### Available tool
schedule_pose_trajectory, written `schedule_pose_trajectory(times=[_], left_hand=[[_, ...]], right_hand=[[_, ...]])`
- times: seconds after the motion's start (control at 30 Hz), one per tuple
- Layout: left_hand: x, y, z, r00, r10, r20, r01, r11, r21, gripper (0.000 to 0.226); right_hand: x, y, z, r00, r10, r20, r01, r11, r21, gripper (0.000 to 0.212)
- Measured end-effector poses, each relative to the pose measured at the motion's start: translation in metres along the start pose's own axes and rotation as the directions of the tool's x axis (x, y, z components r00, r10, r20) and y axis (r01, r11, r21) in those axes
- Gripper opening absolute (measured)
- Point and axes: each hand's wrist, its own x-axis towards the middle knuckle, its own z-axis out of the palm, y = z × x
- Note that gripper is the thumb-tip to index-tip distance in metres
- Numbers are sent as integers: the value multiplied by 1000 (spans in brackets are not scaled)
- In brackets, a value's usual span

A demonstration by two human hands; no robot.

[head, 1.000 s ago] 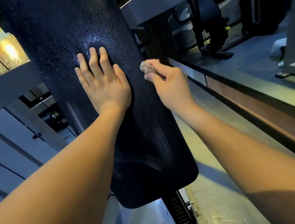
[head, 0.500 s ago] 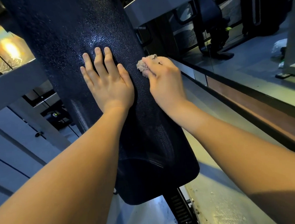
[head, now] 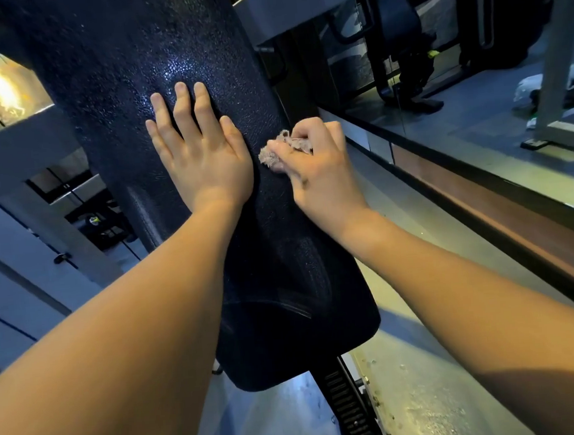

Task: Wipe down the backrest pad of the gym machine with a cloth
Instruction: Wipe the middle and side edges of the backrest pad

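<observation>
The backrest pad [head: 149,53] is a long, dark, textured cushion running from the top of the view down to a rounded lower end. My left hand [head: 201,148] lies flat on its middle, fingers spread and pointing up. My right hand [head: 319,166] is at the pad's right edge, fingers curled around a small crumpled pinkish cloth [head: 282,149] that presses against the pad. Most of the cloth is hidden under my fingers.
A toothed black adjustment rail [head: 345,405] runs down from below the pad. Grey frame bars [head: 16,149] cross at the left. A wood-trimmed ledge [head: 482,188] runs along the right, with other dark gym machines [head: 403,53] beyond it.
My right hand with the cloth has slid down and slightly right along the pad's right edge, with its fingers curled more. My left hand stays flat in the same spot.
</observation>
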Motion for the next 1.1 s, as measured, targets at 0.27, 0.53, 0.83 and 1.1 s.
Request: schedule_pose_trajectory(times=[0.27, 0.53, 0.83, 1.1], left_hand=[[0, -1, -1, 1000, -1, 1, 1, 1000, -9, 58], [-1, -1, -2, 1000, 6, 6, -6, 1000, -13, 57], [-1, 0, -2, 1000, -1, 16, 1, 1000, -15, 57], [-2, 2, -2, 1000, -5, 17, 5, 1000, -14, 57]], right_hand=[[-144, 12, -24, 946, -211, 248, 191, 976, 102, 50], [-21, 3, -11, 998, -44, 35, 43, 999, 19, 34], [-148, 9, -31, 978, 29, 204, -34, 999, 19, 47], [-3, -4, -8, 784, 605, 141, -601, 681, 418, 26]])
